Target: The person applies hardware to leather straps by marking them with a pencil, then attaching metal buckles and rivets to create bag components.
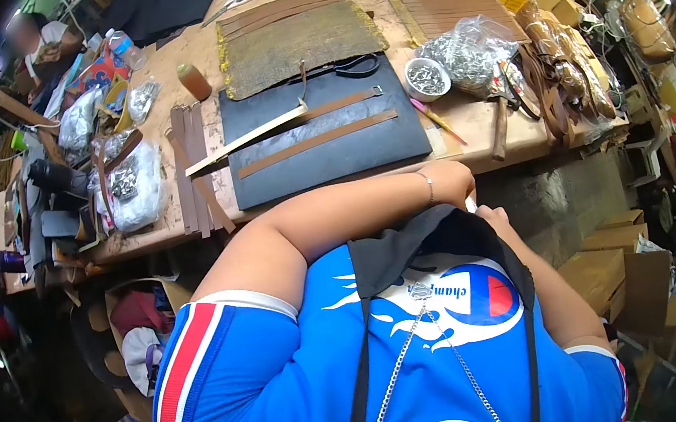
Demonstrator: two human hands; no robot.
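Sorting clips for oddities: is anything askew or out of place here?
Mildly. A pale strip lies slantwise across the dark mat, its lower end past the mat's left edge. The black apron is bunched up at the chest, the left hand closed on it; the right hand is beside it, grip unclear.

A leather workshop: a cluttered workbench holds leather strips, scissors and bagged metal rivets.
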